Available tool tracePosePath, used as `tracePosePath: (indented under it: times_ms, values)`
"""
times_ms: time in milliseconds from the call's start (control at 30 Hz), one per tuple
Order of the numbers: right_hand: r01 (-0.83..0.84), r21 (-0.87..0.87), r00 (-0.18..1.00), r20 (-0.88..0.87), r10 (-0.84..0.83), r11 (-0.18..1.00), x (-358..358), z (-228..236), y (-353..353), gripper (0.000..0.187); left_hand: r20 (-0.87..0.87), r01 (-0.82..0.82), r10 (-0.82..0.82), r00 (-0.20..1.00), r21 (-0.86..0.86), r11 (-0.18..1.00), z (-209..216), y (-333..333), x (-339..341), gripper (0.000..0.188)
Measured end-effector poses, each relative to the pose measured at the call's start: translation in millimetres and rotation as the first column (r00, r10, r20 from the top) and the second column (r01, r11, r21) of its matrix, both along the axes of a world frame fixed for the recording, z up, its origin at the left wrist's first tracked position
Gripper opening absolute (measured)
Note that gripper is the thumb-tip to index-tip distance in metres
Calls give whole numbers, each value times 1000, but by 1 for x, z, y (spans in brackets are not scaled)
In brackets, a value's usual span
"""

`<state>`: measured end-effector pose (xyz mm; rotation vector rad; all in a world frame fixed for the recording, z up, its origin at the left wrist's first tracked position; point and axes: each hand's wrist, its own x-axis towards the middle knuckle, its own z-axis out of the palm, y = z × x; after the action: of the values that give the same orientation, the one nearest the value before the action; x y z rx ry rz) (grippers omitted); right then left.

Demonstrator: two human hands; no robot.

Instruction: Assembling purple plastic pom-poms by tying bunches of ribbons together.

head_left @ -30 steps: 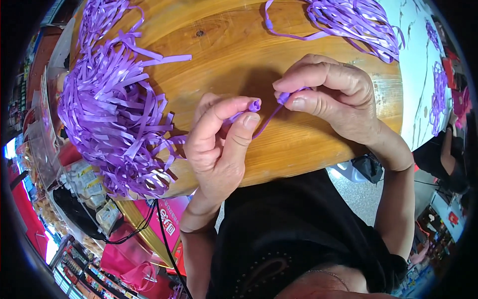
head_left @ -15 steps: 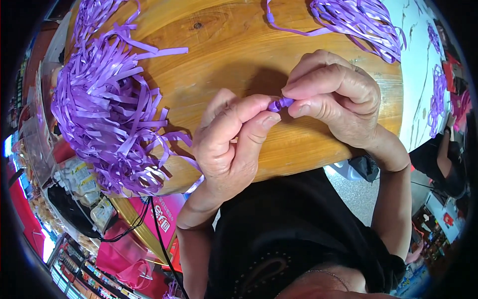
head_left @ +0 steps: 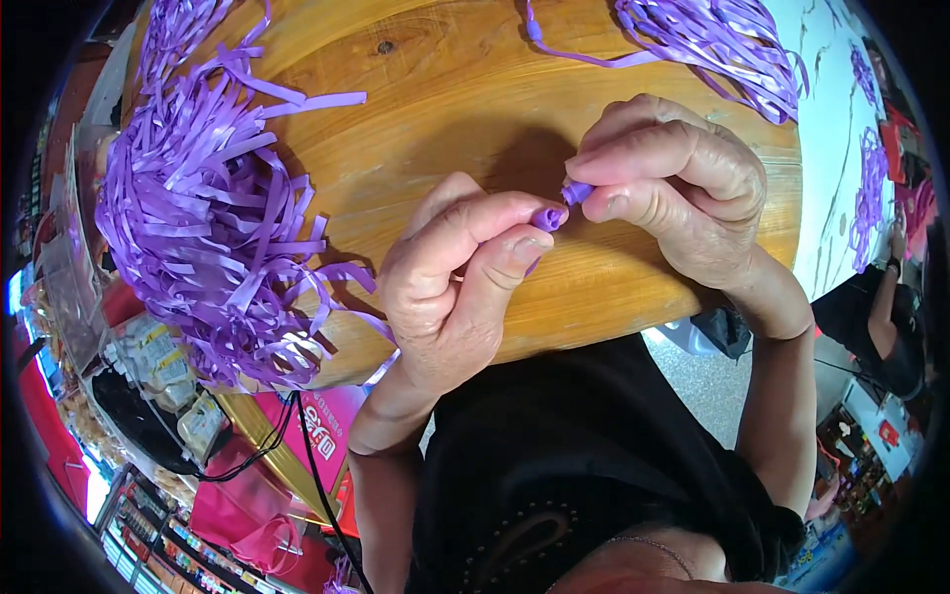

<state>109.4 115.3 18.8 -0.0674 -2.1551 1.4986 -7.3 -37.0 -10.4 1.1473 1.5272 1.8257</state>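
Note:
Over the wooden table (head_left: 426, 119), both my hands pinch small purple pieces in front of me. My left hand (head_left: 440, 277) is closed, thumb against forefinger, on a small purple rolled-looking piece (head_left: 550, 218). A second purple piece, short and tube-like (head_left: 577, 192), sits between the thumb and fingers of my right hand (head_left: 693, 193). A narrow gap separates the two pieces. A bit of purple shows below my left thumb; whether it joins the held piece is hidden. To the left lies a large tangled heap of shiny purple ribbon straps (head_left: 208, 218).
A bundle of looped purple straps (head_left: 712, 49) lies at the far right of the table. Beyond it is a white marbled surface (head_left: 831, 148) with more purple straps (head_left: 869, 198). Clear plastic packages (head_left: 158, 361) and a pink bag (head_left: 242, 510) are at the lower left.
The two purple pieces, which were together between my fingertips, are now apart. My right hand has shifted slightly right; my left fingers have tipped a little, showing the end of their piece.

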Motion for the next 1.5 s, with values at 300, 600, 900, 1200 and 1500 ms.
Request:
tracePosePath:
  times_ms: [300, 600, 900, 1200, 1500]
  values:
    - [-51, 61, 998, -27, 53, 997, -1, -2, 0, 16, 21, -22, 21, 1000, 34, 999, 0, 1, 2, 16]
    - [-59, 141, 997, -39, 65, 988, -3, -2, 0, 18, 12, -9, 8, 1000, 37, 999, 0, 1, 0, 16]
    - [-90, 199, 995, -20, 96, 976, -3, 0, 3, 19, -99, 4, -1, 995, 33, 999, -2, 2, -2, 16]
    - [-125, 71, 991, -43, 128, 990, -1, -12, 2, 20, 275, 40, -69, 959, 110, 993, -7, 3, 9, 11]
    - [-79, 243, 986, -125, 112, 967, -3, -15, 1, 26, 402, 93, -126, 907, 102, 990, -8, 0, 13, 10]
